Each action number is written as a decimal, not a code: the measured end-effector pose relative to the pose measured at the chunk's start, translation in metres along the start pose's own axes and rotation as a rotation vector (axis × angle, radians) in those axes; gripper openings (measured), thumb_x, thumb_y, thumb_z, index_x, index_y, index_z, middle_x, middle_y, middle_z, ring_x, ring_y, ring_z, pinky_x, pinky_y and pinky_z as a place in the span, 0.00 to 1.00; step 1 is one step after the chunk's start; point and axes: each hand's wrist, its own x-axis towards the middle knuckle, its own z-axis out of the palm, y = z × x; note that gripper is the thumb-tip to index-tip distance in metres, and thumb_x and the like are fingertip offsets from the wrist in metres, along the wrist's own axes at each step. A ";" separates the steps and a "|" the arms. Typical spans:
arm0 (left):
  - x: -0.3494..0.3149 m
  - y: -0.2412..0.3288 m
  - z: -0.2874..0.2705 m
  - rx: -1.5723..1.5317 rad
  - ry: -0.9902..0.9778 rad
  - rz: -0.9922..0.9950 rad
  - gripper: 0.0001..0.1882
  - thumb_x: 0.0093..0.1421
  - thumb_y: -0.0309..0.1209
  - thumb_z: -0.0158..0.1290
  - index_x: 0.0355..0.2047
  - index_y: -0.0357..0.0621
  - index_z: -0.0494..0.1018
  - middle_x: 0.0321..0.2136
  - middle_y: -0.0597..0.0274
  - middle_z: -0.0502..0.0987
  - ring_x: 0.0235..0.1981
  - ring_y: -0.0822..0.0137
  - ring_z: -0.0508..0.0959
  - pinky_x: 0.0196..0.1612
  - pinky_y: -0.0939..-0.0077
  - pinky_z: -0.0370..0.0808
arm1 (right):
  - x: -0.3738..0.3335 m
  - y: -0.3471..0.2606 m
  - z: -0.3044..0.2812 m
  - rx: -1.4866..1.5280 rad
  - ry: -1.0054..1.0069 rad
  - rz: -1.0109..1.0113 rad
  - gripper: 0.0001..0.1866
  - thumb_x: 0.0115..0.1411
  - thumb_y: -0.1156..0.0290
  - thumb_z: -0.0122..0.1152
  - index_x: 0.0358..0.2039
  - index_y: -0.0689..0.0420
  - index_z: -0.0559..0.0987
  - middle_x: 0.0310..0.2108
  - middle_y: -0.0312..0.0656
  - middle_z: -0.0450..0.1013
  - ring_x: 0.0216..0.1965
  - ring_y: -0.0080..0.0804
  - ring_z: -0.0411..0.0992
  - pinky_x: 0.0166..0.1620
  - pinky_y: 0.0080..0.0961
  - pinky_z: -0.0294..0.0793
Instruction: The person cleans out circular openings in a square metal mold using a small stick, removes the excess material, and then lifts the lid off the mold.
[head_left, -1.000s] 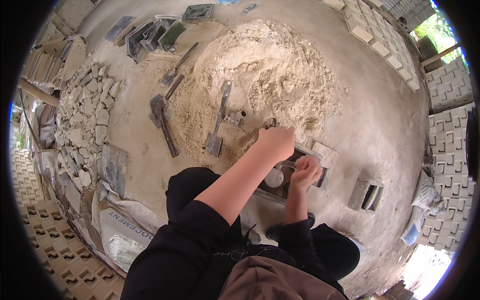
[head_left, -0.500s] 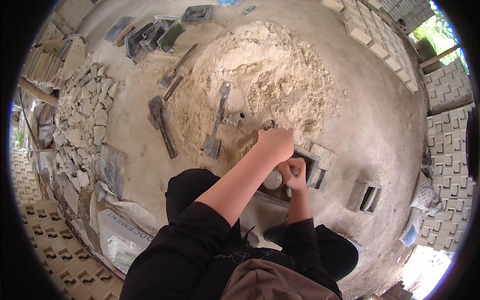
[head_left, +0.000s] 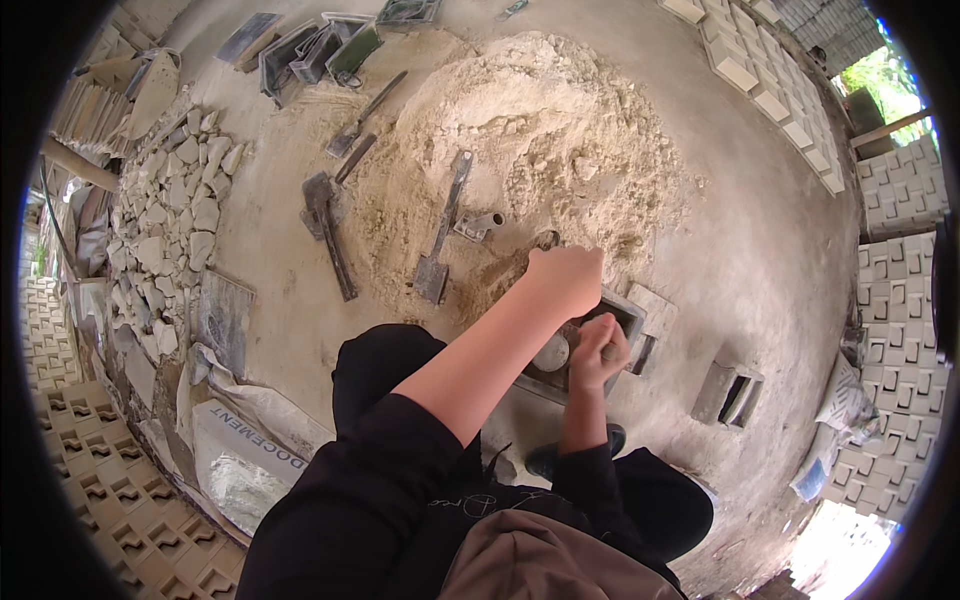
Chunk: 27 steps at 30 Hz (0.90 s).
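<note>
A rectangular mould box [head_left: 548, 388] lies on the floor in front of my knees, a round pale piece [head_left: 552, 352] inside it. My left hand [head_left: 568, 278] is closed, knuckles up, over the box's far side; my forearm and wrist hide what its fingers hold. Just nearer, my right hand [head_left: 600, 352] is curled into a fist above the box's right part. Whatever lies in its fingers is too hidden to name. Against the box's right side lies a pale block [head_left: 654, 312] with a slot near it.
A big heap of sandy powder [head_left: 540, 110] spreads beyond my hands. On it lie a small shovel [head_left: 433, 275] and a short pipe piece [head_left: 490, 222]; a hammer-like tool [head_left: 325, 220] lies further left. Broken stones [head_left: 170, 220] pile at left. A hollow block [head_left: 728, 393] sits right.
Both hands have shifted slightly right, and my right hand has turned, its fist now over the box's right part. The whole view has tilted a little.
</note>
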 end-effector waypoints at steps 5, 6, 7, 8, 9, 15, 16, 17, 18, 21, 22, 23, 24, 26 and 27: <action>-0.003 0.003 0.000 0.002 -0.014 -0.027 0.13 0.51 0.28 0.45 0.39 0.44 0.67 0.36 0.55 0.74 0.40 0.55 0.75 0.42 0.53 0.67 | 0.001 0.011 0.027 0.071 -0.126 -0.030 0.15 0.59 0.73 0.47 0.15 0.62 0.67 0.12 0.36 0.63 0.16 0.17 0.60 0.19 0.18 0.58; -0.005 0.005 -0.004 -0.018 -0.032 -0.023 0.13 0.52 0.28 0.45 0.39 0.44 0.67 0.35 0.56 0.74 0.40 0.56 0.75 0.41 0.55 0.68 | 0.002 0.005 0.029 0.111 -0.071 0.027 0.15 0.59 0.73 0.47 0.16 0.62 0.67 0.12 0.35 0.63 0.16 0.17 0.59 0.19 0.18 0.58; -0.007 0.004 -0.006 -0.038 -0.051 -0.019 0.13 0.52 0.29 0.45 0.39 0.44 0.67 0.35 0.56 0.75 0.39 0.57 0.75 0.40 0.56 0.68 | 0.004 -0.004 0.029 0.149 -0.018 0.084 0.15 0.59 0.74 0.48 0.16 0.62 0.67 0.12 0.35 0.63 0.16 0.17 0.59 0.19 0.18 0.58; -0.006 0.000 -0.010 -0.047 -0.036 -0.015 0.13 0.52 0.29 0.45 0.39 0.44 0.67 0.35 0.56 0.75 0.39 0.58 0.75 0.39 0.58 0.69 | 0.005 -0.007 0.030 0.186 0.036 0.143 0.14 0.59 0.74 0.48 0.16 0.62 0.67 0.12 0.34 0.62 0.16 0.16 0.59 0.19 0.17 0.57; -0.004 -0.002 -0.013 -0.058 -0.032 0.002 0.13 0.52 0.29 0.45 0.39 0.44 0.67 0.34 0.57 0.75 0.38 0.58 0.75 0.39 0.59 0.70 | 0.005 -0.001 0.028 0.094 0.035 0.090 0.14 0.59 0.75 0.48 0.16 0.61 0.67 0.11 0.34 0.62 0.15 0.16 0.58 0.19 0.17 0.57; 0.000 -0.023 -0.017 -0.064 0.138 -0.030 0.14 0.49 0.29 0.46 0.37 0.41 0.69 0.32 0.54 0.76 0.35 0.54 0.77 0.36 0.58 0.72 | 0.001 0.002 0.037 0.048 -0.270 -0.021 0.16 0.58 0.76 0.47 0.13 0.61 0.64 0.10 0.35 0.61 0.14 0.16 0.56 0.17 0.18 0.54; -0.002 -0.021 -0.019 -0.080 0.147 -0.015 0.13 0.49 0.29 0.46 0.36 0.41 0.70 0.31 0.54 0.76 0.35 0.54 0.77 0.35 0.58 0.72 | 0.006 -0.007 0.040 0.105 -0.288 0.009 0.16 0.58 0.76 0.47 0.13 0.61 0.64 0.10 0.35 0.61 0.13 0.16 0.55 0.17 0.19 0.53; -0.003 -0.019 -0.022 -0.097 0.156 0.000 0.13 0.49 0.29 0.46 0.35 0.41 0.70 0.31 0.55 0.76 0.34 0.54 0.77 0.34 0.58 0.72 | 0.006 -0.012 0.036 0.074 -0.261 0.037 0.17 0.59 0.76 0.47 0.12 0.61 0.63 0.09 0.35 0.60 0.13 0.16 0.54 0.16 0.19 0.53; -0.004 -0.018 -0.021 -0.106 0.157 0.005 0.12 0.49 0.29 0.46 0.35 0.41 0.70 0.30 0.55 0.76 0.34 0.53 0.77 0.34 0.58 0.71 | 0.004 -0.010 0.034 0.069 -0.254 0.059 0.17 0.59 0.76 0.47 0.12 0.61 0.62 0.09 0.34 0.59 0.13 0.16 0.54 0.16 0.19 0.52; -0.001 -0.012 -0.019 -0.103 0.151 0.022 0.11 0.49 0.29 0.45 0.34 0.41 0.69 0.28 0.56 0.76 0.33 0.54 0.77 0.34 0.59 0.71 | -0.002 0.025 0.024 0.037 -0.277 0.059 0.19 0.60 0.74 0.46 0.12 0.61 0.61 0.09 0.33 0.59 0.13 0.16 0.53 0.16 0.18 0.51; -0.001 -0.015 -0.020 -0.077 0.159 0.004 0.11 0.50 0.28 0.45 0.35 0.41 0.68 0.27 0.55 0.76 0.32 0.56 0.77 0.33 0.61 0.71 | 0.002 0.022 0.027 0.089 -0.303 0.078 0.19 0.60 0.74 0.46 0.12 0.61 0.61 0.09 0.32 0.59 0.13 0.16 0.53 0.16 0.18 0.51; -0.001 -0.017 -0.021 -0.052 0.166 -0.012 0.11 0.50 0.27 0.44 0.35 0.41 0.68 0.26 0.55 0.75 0.31 0.57 0.77 0.32 0.63 0.72 | 0.006 0.018 0.029 0.140 -0.329 0.098 0.19 0.60 0.74 0.45 0.11 0.61 0.61 0.09 0.32 0.59 0.13 0.15 0.53 0.16 0.18 0.50; -0.002 -0.015 -0.020 -0.062 0.144 0.000 0.11 0.50 0.28 0.45 0.34 0.41 0.68 0.27 0.55 0.75 0.32 0.56 0.77 0.33 0.61 0.71 | 0.008 0.013 0.029 0.184 -0.355 0.123 0.19 0.60 0.74 0.45 0.11 0.61 0.61 0.09 0.32 0.59 0.13 0.15 0.53 0.16 0.17 0.50; -0.007 -0.015 -0.022 -0.079 0.114 0.001 0.10 0.49 0.28 0.45 0.33 0.42 0.70 0.29 0.56 0.76 0.34 0.54 0.77 0.36 0.57 0.70 | 0.013 -0.017 0.030 0.228 -0.347 0.127 0.20 0.60 0.74 0.44 0.11 0.61 0.61 0.09 0.30 0.58 0.13 0.14 0.54 0.15 0.17 0.50; -0.006 -0.013 -0.020 -0.089 0.129 -0.002 0.10 0.49 0.28 0.45 0.34 0.42 0.70 0.29 0.56 0.76 0.34 0.54 0.77 0.36 0.57 0.70 | 0.009 -0.020 0.022 0.219 -0.341 0.112 0.20 0.60 0.74 0.44 0.11 0.61 0.61 0.09 0.30 0.58 0.13 0.14 0.54 0.15 0.16 0.50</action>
